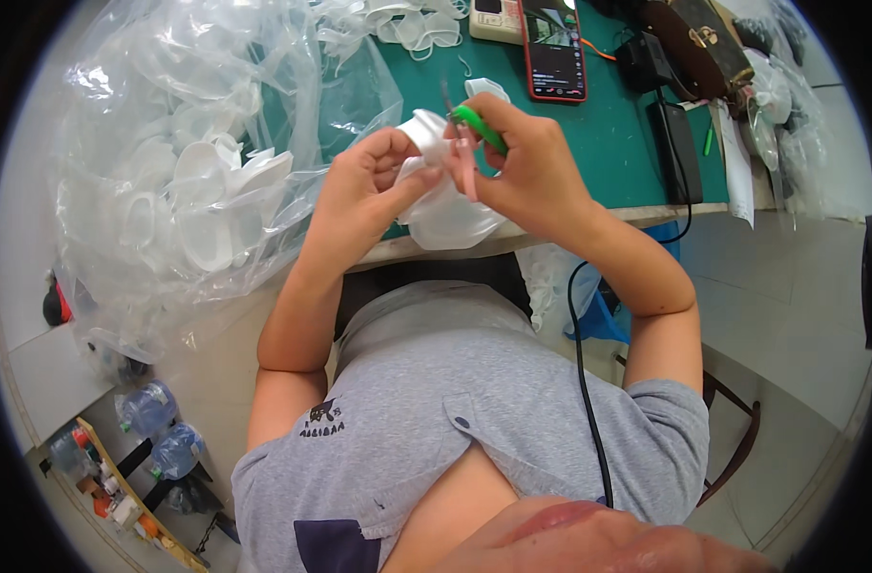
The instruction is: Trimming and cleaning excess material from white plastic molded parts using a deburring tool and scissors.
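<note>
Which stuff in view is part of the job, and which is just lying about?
In the job:
- white plastic piece, in the left hand
- green-and-pink-handled tool, in the right hand
- likely, similar white pieces in the clear bag

Lying about, apparently:
- phone
- black box
- brown bag
- floor bottles

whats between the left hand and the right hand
In the head view, a white plastic piece held by the left hand and a tool with green and pink handles, held by the right hand, with translucent plastic below.
</note>
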### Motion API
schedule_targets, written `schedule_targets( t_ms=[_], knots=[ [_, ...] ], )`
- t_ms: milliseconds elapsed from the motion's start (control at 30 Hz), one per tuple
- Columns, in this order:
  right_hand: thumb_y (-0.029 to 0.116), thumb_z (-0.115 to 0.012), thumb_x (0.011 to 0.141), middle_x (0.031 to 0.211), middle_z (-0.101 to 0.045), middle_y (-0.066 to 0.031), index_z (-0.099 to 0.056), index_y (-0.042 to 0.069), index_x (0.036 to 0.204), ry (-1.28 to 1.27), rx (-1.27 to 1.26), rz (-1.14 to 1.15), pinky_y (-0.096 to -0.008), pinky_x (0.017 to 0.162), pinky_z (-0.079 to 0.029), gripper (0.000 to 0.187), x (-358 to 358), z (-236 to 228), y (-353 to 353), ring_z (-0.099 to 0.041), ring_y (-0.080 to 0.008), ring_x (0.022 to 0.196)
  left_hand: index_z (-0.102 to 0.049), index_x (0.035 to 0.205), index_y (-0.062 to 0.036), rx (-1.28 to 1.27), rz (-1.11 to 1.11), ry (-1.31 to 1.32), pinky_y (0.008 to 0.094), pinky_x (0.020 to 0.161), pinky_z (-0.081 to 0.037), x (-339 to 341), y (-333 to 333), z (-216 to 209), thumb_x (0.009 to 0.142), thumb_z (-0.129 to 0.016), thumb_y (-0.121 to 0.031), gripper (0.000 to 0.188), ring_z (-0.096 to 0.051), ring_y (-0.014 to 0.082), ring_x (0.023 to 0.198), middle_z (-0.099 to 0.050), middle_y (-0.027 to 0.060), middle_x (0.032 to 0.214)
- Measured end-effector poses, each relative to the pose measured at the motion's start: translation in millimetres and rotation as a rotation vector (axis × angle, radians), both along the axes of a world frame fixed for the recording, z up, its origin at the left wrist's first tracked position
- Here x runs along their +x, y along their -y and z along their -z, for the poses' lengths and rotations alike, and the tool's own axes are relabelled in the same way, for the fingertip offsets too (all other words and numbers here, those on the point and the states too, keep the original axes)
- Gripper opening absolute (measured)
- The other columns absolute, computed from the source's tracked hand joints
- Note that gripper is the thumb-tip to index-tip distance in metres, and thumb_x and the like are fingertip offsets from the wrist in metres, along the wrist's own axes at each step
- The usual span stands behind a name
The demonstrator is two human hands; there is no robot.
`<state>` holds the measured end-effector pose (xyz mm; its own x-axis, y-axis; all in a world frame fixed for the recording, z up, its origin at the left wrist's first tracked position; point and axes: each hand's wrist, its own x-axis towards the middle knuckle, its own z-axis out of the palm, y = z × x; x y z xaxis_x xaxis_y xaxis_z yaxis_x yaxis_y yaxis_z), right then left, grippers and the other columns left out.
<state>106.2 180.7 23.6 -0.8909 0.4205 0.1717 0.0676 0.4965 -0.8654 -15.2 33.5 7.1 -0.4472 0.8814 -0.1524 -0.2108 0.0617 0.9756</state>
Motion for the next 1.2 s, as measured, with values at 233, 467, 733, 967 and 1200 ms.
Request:
schedule_targets(
  t_ms=[233,467,733,967,1200],
  knots=[
    [0.007,-0.068,0.076,0.067,-0.053,-0.0038,-0.056,0.004,0.089,-0.065,0.185,-0.003,-0.0254,0.048,-0.037,0.018,-2.1,8.6,-2.9,-0.043,-0.0124,0.05,-0.064,0.086,0.0016,-0.063,-0.186,-0.382,0.021,0.065,-0.048,0.6,-4.3,7.0,0.084,-0.068,-0.01,0.012,-0.058,0.0057,0.072,-0.066,0.0039,0.078],
    [0.007,-0.068,0.077,0.065,-0.053,-0.0014,-0.057,0.003,0.092,-0.03,0.127,0.058,-0.0228,0.049,-0.035,0.019,0.0,-0.6,-4.3,-0.041,-0.0074,0.052,-0.059,0.099,0.0033,0.096,-0.264,-0.263,0.0222,0.074,-0.048,-6.5,-5.1,17.5,0.089,-0.065,-0.017,0.024,-0.061,0.0103,0.08,-0.068,0.0088,0.09],
    [0.007,-0.073,0.076,0.079,-0.057,0.0018,-0.06,0.003,0.094,-0.06,-0.261,0.077,-0.0148,0.057,-0.039,0.023,6.3,1.0,-15.6,-0.049,-0.0014,0.067,-0.042,0.126,0.0001,0.256,-0.43,-0.627,0.0299,0.091,-0.043,-5.4,4.2,18.3,0.081,-0.073,-0.037,0.066,-0.059,0.0161,0.099,-0.059,0.0119,0.114],
    [0.003,-0.071,0.078,0.075,-0.057,0.0025,-0.061,0.002,0.096,-0.045,-0.26,0.031,-0.0145,0.056,-0.038,0.021,7.7,-4.2,-10.5,-0.048,-0.0011,0.065,-0.062,0.107,0.0002,0.134,-0.112,0.087,0.0261,0.08,-0.048,4.0,7.0,14.2,0.076,-0.078,-0.017,0.039,-0.06,0.0112,0.088,-0.066,0.0045,0.094],
    [0.0,-0.067,0.079,0.072,-0.063,-0.0039,-0.066,-0.001,0.098,0.085,0.029,-0.125,-0.0189,0.049,-0.041,0.018,37.9,-17.8,-27.7,-0.054,-0.0048,0.055,-0.065,0.107,0.001,0.148,-0.124,0.058,0.0242,0.075,-0.049,0.7,9.5,10.3,0.076,-0.078,-0.013,0.036,-0.061,0.0093,0.082,-0.067,0.0047,0.092]
  ],
)
